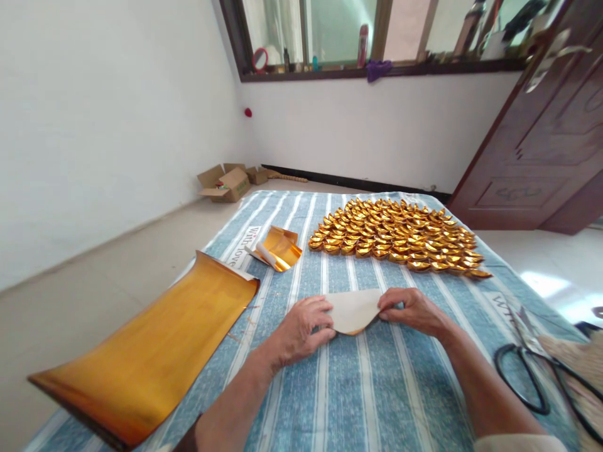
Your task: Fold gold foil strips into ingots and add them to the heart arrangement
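1. Between both hands, low on the striped cloth (358, 389): a folded paper piece (353, 309), pale side up, a thin gold edge peeking out along its lower curve.
2. Lying flat on the cloth, its left edge tucked under the left hand (301, 329), its pointed right end meeting the right hand (413, 309).
3. Left hand: palm down, fingers curled and spread over the paper's left edge, pressing it against the cloth; pinned under the fingers rather than pinched, thumb hidden.
4. Right hand: fingers drawn close together, tips nipping the paper's right point; grip narrow, hardly any gap visible.
5. Just beyond the paper, farther up the cloth: a small stack of gold foil sheets (279, 249), partly folded, pale underside visible at one corner.
6. To the right of that stack, well apart from the hands: a broad bed of folded gold ingots (400, 237), packed in overlapping rows.
7. At far left, hanging over the cloth's edge: a large gold foil sheet (146, 348), slightly curled.
8. At far right, near the right forearm: black-handled scissors (527, 370), resting partly on a woven straw piece (577, 355).
9. On the floor by the far wall: open cardboard boxes (226, 182).
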`<state>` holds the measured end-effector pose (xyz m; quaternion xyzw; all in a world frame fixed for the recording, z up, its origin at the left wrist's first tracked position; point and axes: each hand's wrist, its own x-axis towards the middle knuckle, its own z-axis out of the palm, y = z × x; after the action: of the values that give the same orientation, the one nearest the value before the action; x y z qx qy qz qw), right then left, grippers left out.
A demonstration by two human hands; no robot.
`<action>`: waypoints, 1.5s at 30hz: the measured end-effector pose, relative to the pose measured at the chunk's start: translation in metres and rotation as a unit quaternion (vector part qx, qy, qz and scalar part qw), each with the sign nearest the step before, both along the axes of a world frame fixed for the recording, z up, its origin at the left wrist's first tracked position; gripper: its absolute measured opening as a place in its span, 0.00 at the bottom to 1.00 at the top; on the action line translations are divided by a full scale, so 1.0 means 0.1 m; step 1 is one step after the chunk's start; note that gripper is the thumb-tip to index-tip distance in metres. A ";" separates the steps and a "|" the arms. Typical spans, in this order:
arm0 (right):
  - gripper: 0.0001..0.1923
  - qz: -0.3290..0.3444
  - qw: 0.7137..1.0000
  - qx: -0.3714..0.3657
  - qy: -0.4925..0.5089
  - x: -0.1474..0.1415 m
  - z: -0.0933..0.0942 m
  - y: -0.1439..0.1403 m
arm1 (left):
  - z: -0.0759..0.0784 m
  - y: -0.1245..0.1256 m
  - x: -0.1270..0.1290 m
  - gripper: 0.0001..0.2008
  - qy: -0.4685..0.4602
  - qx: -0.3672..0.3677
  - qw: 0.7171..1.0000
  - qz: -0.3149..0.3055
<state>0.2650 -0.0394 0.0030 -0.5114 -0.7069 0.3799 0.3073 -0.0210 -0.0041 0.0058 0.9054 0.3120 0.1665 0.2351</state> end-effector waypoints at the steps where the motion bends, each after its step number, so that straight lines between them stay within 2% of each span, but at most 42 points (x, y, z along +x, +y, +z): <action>1: 0.07 -0.008 1.000 -0.001 -0.001 0.00 -0.01 0.00 | 0.01 0.00 0.01 0.07 -0.015 -0.008 1.000 0.001; 5: 0.09 -0.036 0.999 -0.002 -0.013 0.01 -0.05 0.02 | 0.04 0.01 0.08 0.11 -0.067 -0.052 0.996 0.034; 8: 0.10 -0.070 0.997 -0.013 -0.027 0.00 -0.09 0.03 | 0.03 0.00 0.13 0.12 -0.063 -0.065 0.992 0.092; 10: 0.11 -0.095 0.995 -0.019 -0.033 -0.02 -0.12 0.03 | 0.00 -0.05 0.16 0.10 -0.053 -0.026 0.986 0.153; 12: 0.12 -0.113 0.993 -0.022 -0.036 -0.03 -0.13 0.04 | -0.02 -0.14 0.21 0.10 -0.070 0.071 0.968 0.231; 13: 0.13 -0.119 0.992 -0.024 -0.036 -0.04 -0.13 0.04 | -0.02 -0.20 0.24 0.13 -0.082 0.121 0.959 0.245; 15: 0.13 -0.129 0.991 -0.028 -0.037 -0.06 -0.12 0.04 | -0.03 -0.33 0.31 0.15 -0.087 0.190 0.959 0.190; 17: 0.13 -0.134 0.990 -0.037 -0.037 -0.08 -0.10 0.03 | -0.04 -0.45 0.38 0.15 -0.070 0.229 0.967 0.089; 19: 0.13 -0.136 0.989 -0.045 -0.040 -0.11 -0.07 0.02 | -0.07 -0.53 0.45 0.16 -0.033 0.237 0.971 0.017; 21: 0.14 -0.138 0.988 -0.050 -0.047 -0.12 -0.05 0.02 | -0.11 -0.56 0.50 0.21 0.004 0.223 0.975 -0.017; 24: 0.13 -0.149 0.986 -0.053 -0.058 -0.14 -0.06 0.03 | -0.18 -0.56 0.54 0.30 0.049 0.198 0.979 -0.023; 30: 0.10 -0.192 0.977 -0.049 -0.075 -0.15 -0.14 0.04 | -0.25 -0.52 0.52 0.34 0.093 0.149 0.984 -0.011; 36: 0.16 -0.242 0.961 -0.023 -0.129 -0.17 -0.18 0.03 | -0.18 -0.49 0.54 0.37 0.156 0.087 0.984 -0.018; 45: 0.09 -0.261 0.945 -0.017 -0.194 -0.24 -0.14 0.01 | -0.13 -0.44 0.54 0.38 0.175 0.047 0.983 -0.030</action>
<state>0.2414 -0.0384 -0.0114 -0.7469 -0.5881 0.1916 0.2441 0.0332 -0.0480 -0.0069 0.9396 0.3127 0.0126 0.1384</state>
